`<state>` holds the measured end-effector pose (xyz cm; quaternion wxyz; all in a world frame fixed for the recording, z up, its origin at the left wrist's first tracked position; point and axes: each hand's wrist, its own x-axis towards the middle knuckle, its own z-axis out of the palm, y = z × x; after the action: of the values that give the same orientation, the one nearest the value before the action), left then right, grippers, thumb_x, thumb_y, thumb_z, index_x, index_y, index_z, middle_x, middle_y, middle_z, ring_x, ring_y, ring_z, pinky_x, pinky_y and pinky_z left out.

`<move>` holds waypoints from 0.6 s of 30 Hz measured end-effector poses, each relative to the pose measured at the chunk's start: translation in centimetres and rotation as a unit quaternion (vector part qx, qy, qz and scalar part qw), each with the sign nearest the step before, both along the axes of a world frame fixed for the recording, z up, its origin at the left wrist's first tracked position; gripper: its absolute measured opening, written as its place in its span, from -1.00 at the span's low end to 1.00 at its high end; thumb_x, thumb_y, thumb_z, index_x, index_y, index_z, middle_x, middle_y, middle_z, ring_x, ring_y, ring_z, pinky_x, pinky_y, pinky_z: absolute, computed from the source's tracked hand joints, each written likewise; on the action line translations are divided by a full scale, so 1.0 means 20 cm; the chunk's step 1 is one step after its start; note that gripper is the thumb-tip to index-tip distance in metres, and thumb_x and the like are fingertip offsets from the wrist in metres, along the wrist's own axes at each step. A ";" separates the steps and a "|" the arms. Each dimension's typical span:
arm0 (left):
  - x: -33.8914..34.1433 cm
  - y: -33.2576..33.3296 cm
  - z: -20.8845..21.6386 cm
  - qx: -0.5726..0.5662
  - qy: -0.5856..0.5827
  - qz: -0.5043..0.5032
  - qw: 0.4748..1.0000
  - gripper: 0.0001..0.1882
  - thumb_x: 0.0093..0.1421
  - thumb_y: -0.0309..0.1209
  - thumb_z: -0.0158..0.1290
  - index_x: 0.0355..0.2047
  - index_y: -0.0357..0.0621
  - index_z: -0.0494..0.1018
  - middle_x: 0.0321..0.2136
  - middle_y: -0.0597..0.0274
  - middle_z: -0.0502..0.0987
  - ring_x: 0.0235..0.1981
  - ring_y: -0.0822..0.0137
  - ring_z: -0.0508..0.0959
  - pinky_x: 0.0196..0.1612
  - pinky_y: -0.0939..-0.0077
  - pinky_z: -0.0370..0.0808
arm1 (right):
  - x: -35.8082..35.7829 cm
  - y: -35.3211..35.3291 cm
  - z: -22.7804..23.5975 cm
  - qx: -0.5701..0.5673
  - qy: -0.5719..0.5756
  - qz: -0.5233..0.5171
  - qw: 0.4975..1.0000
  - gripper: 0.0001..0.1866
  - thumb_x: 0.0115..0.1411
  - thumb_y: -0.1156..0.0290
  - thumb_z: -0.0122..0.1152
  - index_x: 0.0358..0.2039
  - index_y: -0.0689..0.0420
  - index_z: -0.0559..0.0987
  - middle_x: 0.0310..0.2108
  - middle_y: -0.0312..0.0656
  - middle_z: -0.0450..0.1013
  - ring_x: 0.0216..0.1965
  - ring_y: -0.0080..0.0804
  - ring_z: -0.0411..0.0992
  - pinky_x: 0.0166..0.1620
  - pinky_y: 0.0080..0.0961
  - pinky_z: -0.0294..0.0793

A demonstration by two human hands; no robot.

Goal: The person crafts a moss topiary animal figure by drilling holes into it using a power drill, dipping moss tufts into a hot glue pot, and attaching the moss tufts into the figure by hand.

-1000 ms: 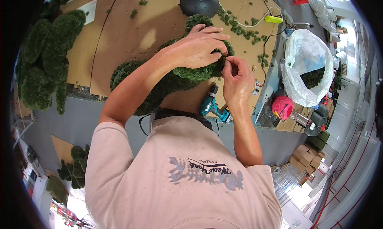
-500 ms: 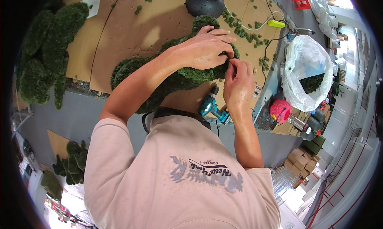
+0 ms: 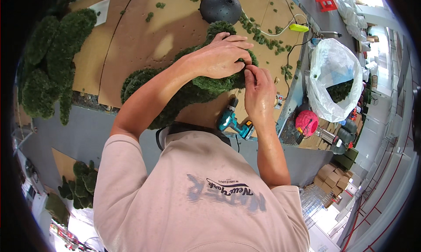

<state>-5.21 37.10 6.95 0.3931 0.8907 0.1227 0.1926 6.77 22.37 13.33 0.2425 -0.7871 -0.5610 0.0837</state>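
A green artificial-grass figure [image 3: 215, 84] with several rounded lobes lies on the brown board before me. My left hand [image 3: 220, 59] reaches across its right end, fingers curled over the grass and gripping it. Right beside it, my right hand [image 3: 259, 91] is closed in a pinch at the figure's right edge, thumb and fingertips together. What sits between those fingertips is too small to make out. Below the figure, close to my right wrist, a teal and black cordless drill [image 3: 229, 119] rests on the table.
A black perforated dome [image 3: 220, 8] stands beyond the figure, with loose green tufts [image 3: 274, 44] scattered to its right. A yellow-green cable block [image 3: 299, 27] lies among wires. Further right are a white plastic bag [image 3: 316, 91] and a pink ball [image 3: 306, 123]. More grass pieces [image 3: 48, 72] lie left.
The whole view has shifted slightly. Both hands stay at the figure's right end, with the right hand's fingertips still pinched close to the left hand.
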 end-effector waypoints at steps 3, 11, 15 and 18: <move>-0.01 -0.01 0.00 0.002 0.001 0.001 1.000 -0.76 0.27 -0.44 0.05 -0.09 -0.04 0.62 0.34 0.07 0.40 0.46 0.06 0.21 0.47 -0.03 0.05 | 0.02 0.00 0.01 -0.049 0.087 -0.073 0.992 -0.82 0.31 0.47 0.24 -0.10 0.23 0.64 -0.29 -0.01 0.56 -0.29 -0.10 0.57 -0.22 -0.26 0.54; -0.01 0.01 0.01 0.000 -0.010 -0.013 1.000 -0.78 0.26 -0.45 0.07 -0.10 -0.05 0.59 0.37 0.05 0.36 0.47 0.06 0.21 0.49 0.03 0.05 | 0.07 0.03 -0.03 -0.065 0.241 -0.149 0.957 -0.79 0.25 0.41 0.32 -0.17 0.27 0.63 -0.39 -0.12 0.59 -0.38 -0.36 0.55 -0.22 -0.40 0.54; -0.02 0.01 0.04 -0.008 -0.010 -0.010 1.000 -0.76 0.25 -0.46 0.08 -0.08 -0.06 0.59 0.37 0.04 0.36 0.46 0.07 0.21 0.49 0.04 0.06 | 0.07 0.04 -0.02 -0.080 0.251 -0.149 0.953 -0.79 0.23 0.40 0.35 -0.21 0.27 0.62 -0.43 -0.13 0.58 -0.38 -0.36 0.55 -0.21 -0.38 0.54; -0.01 0.01 0.06 -0.016 -0.003 -0.012 1.000 -0.74 0.24 -0.46 0.09 -0.06 -0.07 0.59 0.38 0.05 0.36 0.46 0.07 0.21 0.48 0.05 0.07 | 0.08 0.05 -0.01 -0.089 0.237 -0.152 0.955 -0.78 0.22 0.38 0.35 -0.23 0.27 0.60 -0.43 -0.13 0.59 -0.39 -0.35 0.56 -0.21 -0.37 0.55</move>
<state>-5.47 37.23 8.06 0.4099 0.8850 0.1143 0.1887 8.42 23.33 13.11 0.3076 -0.8389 -0.3514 0.2797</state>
